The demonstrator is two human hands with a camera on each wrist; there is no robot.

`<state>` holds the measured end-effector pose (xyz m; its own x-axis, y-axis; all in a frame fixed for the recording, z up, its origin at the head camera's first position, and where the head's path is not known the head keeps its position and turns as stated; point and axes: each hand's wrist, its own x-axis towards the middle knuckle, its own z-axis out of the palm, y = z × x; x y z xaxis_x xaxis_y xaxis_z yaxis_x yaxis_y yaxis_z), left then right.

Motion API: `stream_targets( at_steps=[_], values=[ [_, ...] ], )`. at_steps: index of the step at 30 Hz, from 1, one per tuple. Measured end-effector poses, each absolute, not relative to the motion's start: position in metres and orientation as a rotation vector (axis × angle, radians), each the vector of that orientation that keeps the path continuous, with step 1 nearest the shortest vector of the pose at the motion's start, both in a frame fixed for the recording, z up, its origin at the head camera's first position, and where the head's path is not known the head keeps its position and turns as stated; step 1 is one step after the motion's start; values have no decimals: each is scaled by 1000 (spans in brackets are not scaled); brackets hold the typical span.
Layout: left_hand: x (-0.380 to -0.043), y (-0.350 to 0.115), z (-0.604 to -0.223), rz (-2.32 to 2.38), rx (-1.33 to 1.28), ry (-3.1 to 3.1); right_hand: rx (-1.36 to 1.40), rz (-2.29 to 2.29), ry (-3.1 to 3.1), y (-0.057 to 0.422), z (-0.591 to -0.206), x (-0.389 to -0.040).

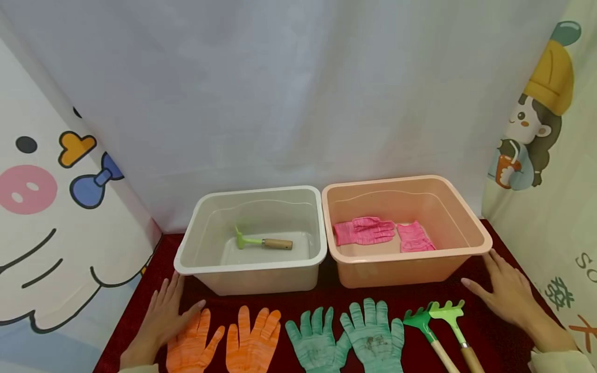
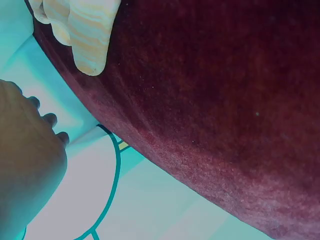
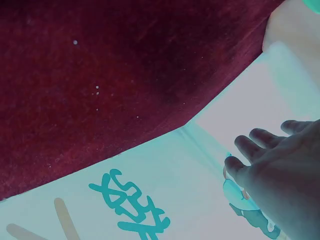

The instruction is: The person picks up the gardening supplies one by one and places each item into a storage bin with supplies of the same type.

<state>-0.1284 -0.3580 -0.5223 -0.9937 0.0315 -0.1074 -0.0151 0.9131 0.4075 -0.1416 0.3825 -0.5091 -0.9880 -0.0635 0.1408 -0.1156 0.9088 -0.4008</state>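
Observation:
My left hand [image 1: 160, 318] lies with straight fingers on the dark red cloth, beside the front left corner of a white basin [image 1: 256, 280]; its thumb overlaps the left orange glove [image 1: 188, 349]. The right hand [image 1: 510, 295] rests flat near the right corner of a pink basin [image 1: 401, 272], fingers spread. Neither holds anything. In the front row lie another orange glove [image 1: 253, 342], two green gloves [image 1: 319, 344], a dark green hand rake [image 1: 422, 322] and a light green hand rake [image 1: 450, 315]. Both wrist views show straight fingers on the left hand [image 2: 30, 160] and right hand [image 3: 287, 170].
Inside the white basin is a small green garden tool with a wooden handle [image 1: 277, 243]. Two pink gloves [image 1: 366, 230] lie in the pink basin. A pale curtain [image 1: 261, 93] hangs behind, and printed side panels [image 1: 559, 233] border the red cloth [image 1: 336, 290].

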Motion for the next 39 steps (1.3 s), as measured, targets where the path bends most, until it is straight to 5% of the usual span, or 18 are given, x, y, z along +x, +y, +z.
stream_targets(
  at_steps=[39],
  values=[
    [-93, -358, -523, 555, 43, 2872, 239, 643, -2448, 354, -463, -116]
  ],
)
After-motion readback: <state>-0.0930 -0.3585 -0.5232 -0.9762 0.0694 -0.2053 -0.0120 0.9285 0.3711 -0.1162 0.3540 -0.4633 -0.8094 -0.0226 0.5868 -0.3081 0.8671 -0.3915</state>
